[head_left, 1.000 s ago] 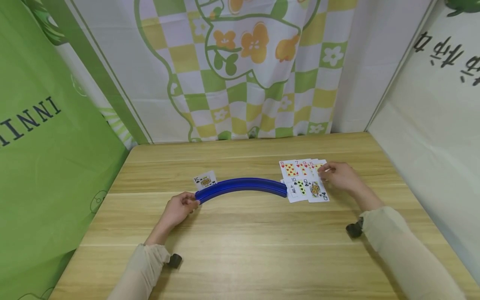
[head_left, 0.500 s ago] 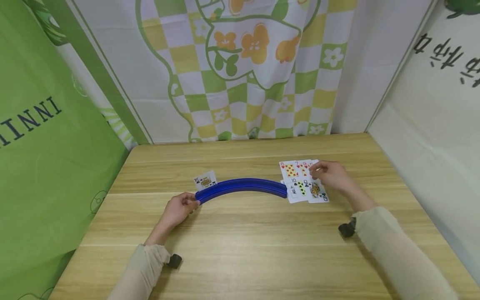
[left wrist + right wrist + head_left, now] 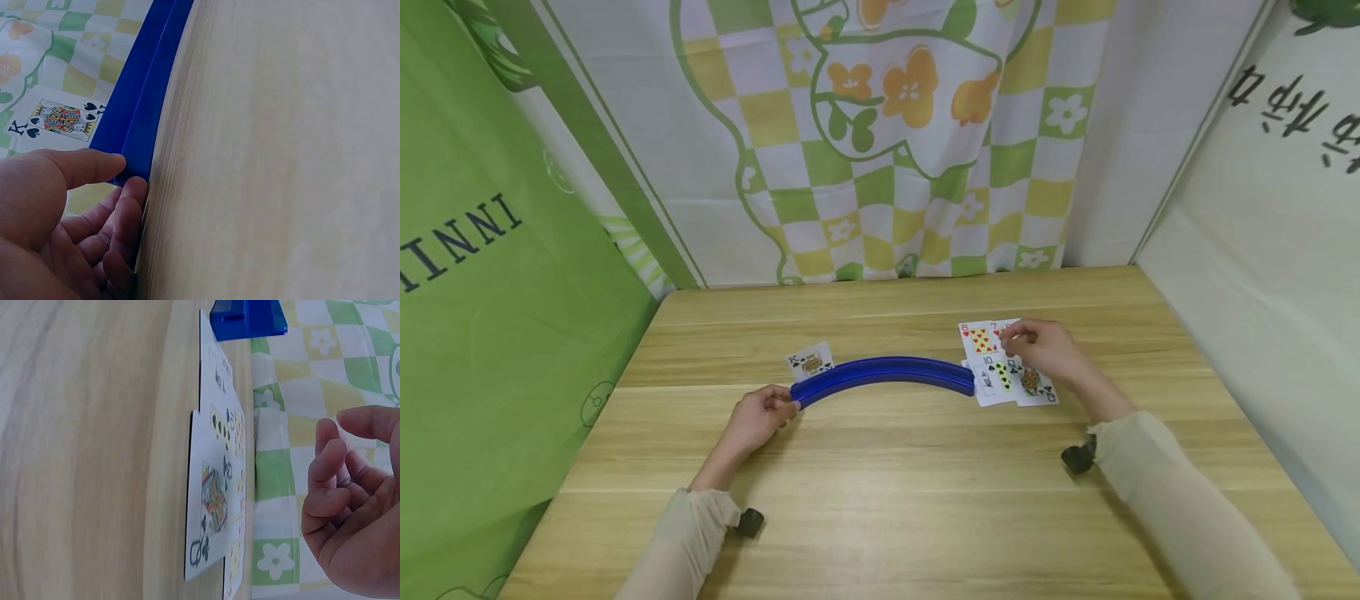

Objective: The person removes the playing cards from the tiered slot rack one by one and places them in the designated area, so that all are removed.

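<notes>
A curved blue playing card holder (image 3: 883,368) lies across the middle of the table. At its left end, my left hand (image 3: 758,419) pinches it, thumb over the top and a fingertip against the end, as the left wrist view shows. A king of spades (image 3: 62,119) stands upright in the holder near that hand. Over the right-hand cards hovers my right hand (image 3: 1048,348), fingers loosely bent, thumb near the index tip, nothing between them. Beneath it are overlapping face-up cards: an eight of hearts (image 3: 979,340) in the back row, a queen of clubs (image 3: 214,500) in front. Some back-row cards are hidden.
The wooden table (image 3: 880,500) ends at the back against a checked, flower-printed curtain (image 3: 895,200). Green fabric (image 3: 512,333) hangs on the left, white fabric (image 3: 1262,292) on the right. A black ten (image 3: 1002,375) lies left of the queen, near the holder's right end.
My right hand has moved leftward along the back row of cards, now covering the ones left of where it was. The left hand and the holder have stayed put.
</notes>
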`<state>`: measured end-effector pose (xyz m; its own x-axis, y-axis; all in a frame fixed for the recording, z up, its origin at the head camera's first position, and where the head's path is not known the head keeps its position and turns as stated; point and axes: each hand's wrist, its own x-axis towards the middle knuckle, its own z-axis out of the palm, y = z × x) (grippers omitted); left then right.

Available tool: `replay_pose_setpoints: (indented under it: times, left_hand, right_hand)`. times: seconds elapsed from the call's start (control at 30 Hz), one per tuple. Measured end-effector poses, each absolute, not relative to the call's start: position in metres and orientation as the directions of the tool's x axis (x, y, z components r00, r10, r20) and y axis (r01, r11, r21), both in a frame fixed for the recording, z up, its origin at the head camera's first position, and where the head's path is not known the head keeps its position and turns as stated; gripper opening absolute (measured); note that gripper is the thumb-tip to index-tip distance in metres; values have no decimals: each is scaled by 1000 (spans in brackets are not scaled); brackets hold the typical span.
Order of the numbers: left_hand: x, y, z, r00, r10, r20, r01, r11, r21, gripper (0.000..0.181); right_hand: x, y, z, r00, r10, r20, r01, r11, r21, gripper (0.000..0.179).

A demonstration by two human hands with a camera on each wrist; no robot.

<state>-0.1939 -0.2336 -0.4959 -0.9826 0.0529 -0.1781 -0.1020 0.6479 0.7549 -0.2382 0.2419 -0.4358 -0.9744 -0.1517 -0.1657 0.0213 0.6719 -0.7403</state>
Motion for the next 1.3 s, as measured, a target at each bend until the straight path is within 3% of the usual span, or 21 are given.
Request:
replay_pose_setpoints:
  times: [1.3]
  left_hand:
    - [-194, -234, -498, -986, 62, -153, -76, 652, 755, 31]
  right_hand:
    - [-243, 182, -433, -969, -226, -97, -37, 526, -850, 27]
